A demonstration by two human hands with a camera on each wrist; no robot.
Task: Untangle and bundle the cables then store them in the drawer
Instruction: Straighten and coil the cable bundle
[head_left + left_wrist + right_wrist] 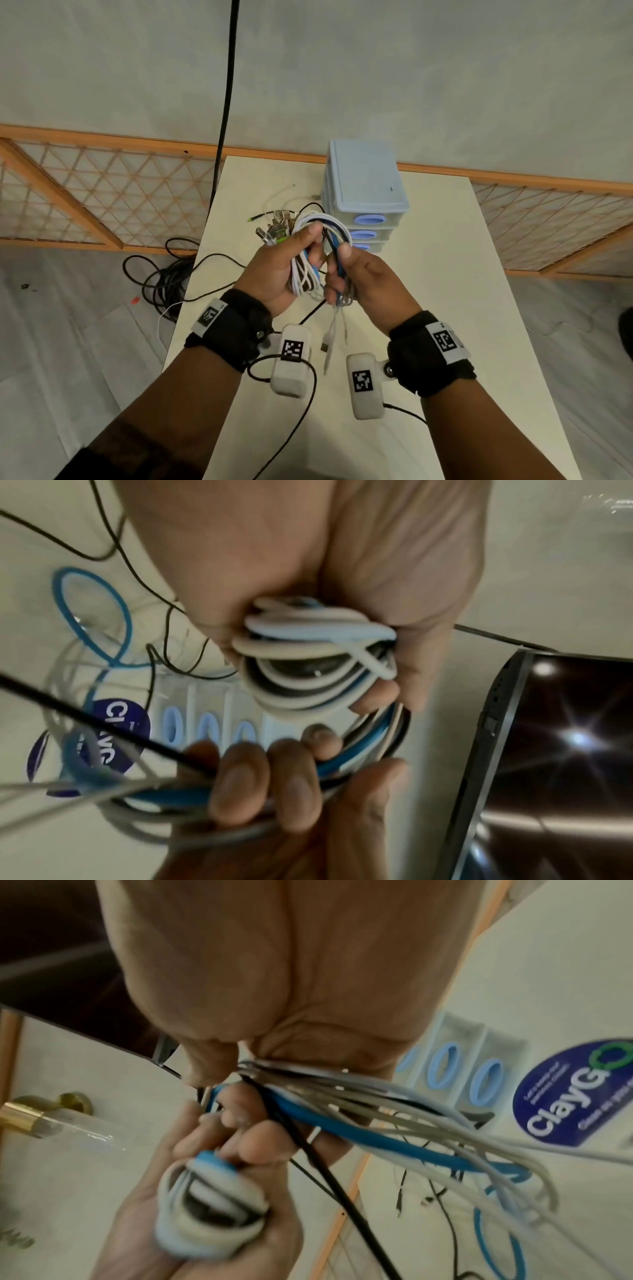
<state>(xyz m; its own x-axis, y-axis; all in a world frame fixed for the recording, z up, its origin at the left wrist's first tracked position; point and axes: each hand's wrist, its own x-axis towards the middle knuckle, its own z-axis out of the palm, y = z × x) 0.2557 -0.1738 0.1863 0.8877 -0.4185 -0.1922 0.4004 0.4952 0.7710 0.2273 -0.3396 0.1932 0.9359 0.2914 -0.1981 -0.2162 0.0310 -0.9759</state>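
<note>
Over the white table [445,308] both hands hold one bundle of cables [308,270] made of white, blue, grey and black leads. My left hand [308,246] grips the folded loops, seen as a tight coil [308,664] in the left wrist view. My right hand [337,270] grips the strands beside it, a blue lead [342,1131] among them. Metal USB plugs [274,229] stick out at the bundle's upper left. Loose ends [334,335] hang below the hands. A pale blue drawer unit [366,185] stands behind, its three drawers closed.
A white cable [281,197] lies on the table left of the drawer unit. Black cables [164,274] are heaped on the floor at the left, and one black cable [226,102] runs up the wall. A wooden lattice panel [85,192] lines the wall.
</note>
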